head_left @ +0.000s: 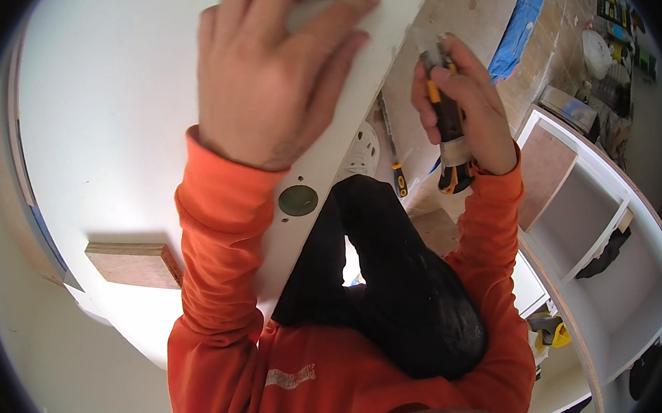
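Note:
A white panel (pixel 112 145) lies in front of me, and my left hand (pixel 275 64) is over its far part. That hand is slightly blurred; its fingers are apart, and I see nothing held in it. Past the panel's right edge, my right hand (pixel 469 97) is closed around a black and yellow utility knife (pixel 446 118). Pale tape wraps the lower part of the handle. The knife's upper end points away from me, and its tip looks translucent and unclear. A round hole (pixel 297 200) with small screw holes beside it shows in the panel near my left sleeve.
A wooden block (pixel 134 264) rests on the panel at left. A long tool with a yellow and black handle (pixel 400 180) lies on the floor by my knee. At right stands a white cabinet carcass (pixel 620 278). Blue sheeting (pixel 522 24) and assorted tools (pixel 615 10) lie farther off.

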`<state>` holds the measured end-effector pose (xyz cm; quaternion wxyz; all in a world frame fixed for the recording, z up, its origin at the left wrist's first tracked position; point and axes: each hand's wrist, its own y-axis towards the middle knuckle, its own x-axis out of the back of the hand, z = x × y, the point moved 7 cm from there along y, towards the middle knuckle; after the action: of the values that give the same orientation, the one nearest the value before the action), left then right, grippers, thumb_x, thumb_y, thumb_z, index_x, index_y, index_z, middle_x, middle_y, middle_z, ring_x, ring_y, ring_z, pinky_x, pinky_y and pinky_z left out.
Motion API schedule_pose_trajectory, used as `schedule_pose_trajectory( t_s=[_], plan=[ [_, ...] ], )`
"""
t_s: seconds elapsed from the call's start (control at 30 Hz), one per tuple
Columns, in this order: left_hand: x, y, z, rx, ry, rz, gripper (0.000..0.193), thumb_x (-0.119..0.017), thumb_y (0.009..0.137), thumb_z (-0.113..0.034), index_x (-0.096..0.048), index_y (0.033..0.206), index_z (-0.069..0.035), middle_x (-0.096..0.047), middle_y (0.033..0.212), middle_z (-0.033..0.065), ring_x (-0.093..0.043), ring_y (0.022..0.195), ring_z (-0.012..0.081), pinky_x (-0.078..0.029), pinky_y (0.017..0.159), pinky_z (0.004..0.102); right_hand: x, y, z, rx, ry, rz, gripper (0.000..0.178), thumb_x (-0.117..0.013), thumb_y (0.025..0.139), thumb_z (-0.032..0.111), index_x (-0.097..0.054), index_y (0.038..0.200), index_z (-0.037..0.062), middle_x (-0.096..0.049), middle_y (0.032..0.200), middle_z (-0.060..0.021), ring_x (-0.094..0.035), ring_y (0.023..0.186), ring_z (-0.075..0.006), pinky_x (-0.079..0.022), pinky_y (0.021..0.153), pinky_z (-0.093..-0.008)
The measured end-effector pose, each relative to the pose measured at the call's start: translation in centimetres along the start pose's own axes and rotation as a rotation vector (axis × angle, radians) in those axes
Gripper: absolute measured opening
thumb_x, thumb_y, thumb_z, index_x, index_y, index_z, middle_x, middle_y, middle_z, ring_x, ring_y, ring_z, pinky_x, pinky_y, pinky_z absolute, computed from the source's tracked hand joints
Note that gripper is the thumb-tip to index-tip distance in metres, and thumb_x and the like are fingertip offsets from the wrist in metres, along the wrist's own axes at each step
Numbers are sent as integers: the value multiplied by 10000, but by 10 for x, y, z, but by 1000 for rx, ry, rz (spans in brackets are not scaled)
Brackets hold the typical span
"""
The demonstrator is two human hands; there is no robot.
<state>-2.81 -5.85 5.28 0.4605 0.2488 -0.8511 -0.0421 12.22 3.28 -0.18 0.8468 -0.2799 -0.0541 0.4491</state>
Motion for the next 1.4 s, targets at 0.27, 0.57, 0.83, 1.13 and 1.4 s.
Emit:
schedule_pose_trajectory(
  t_s=[0.27, 0.57, 0.83, 1.13, 1.4],
  plan=[
    [-16, 1, -16, -162, -179, 31, 182, -729, 708, -74, -691, 886, -68, -561, 873, 38, -487, 780, 199, -398, 706, 310, 13, -13, -4, 63, 75, -70, 240, -432, 1007, 241, -503, 1117, 40, -526, 651, -40, -465, 500, -85, -389, 505, -216],
    [-21, -8, -15, -160, -38, -9, 112, -691, 772, -67, -627, 859, -96, -555, 857, -3, -499, 811, 210, -403, 723, 324, -17, -18, -9, 1, 36, -65, 274, -446, 1022, 264, -497, 1145, 25, -555, 661, -52, -509, 495, -95, -418, 491, -228],
    [-21, -8, -14, -170, -63, -32, 85, -656, 809, -37, -636, 890, -58, -576, 849, 36, -483, 788, 239, -398, 721, 340, -24, -15, -14, 45, -36, -67, 286, -418, 1029, 263, -537, 1080, 8, -516, 588, -26, -488, 438, -88, -406, 452, -228],
    [-17, -3, -23, -119, -49, 54, 91, -658, 777, -25, -593, 840, -35, -534, 830, 67, -476, 770, 236, -383, 707, 331, -26, -15, -17, 36, -73, -82, 281, -403, 1027, 265, -521, 1029, 10, -498, 575, -27, -461, 408, -85, -395, 428, -226],
    [-18, -4, -23, -120, -54, 35, 77, -649, 792, -38, -587, 838, -41, -520, 829, 60, -454, 762, 234, -369, 712, 331, -28, -12, -16, 25, -44, -48, 277, -390, 1027, 282, -495, 974, 30, -489, 568, -26, -441, 402, -81, -386, 417, -222]
  ],
)
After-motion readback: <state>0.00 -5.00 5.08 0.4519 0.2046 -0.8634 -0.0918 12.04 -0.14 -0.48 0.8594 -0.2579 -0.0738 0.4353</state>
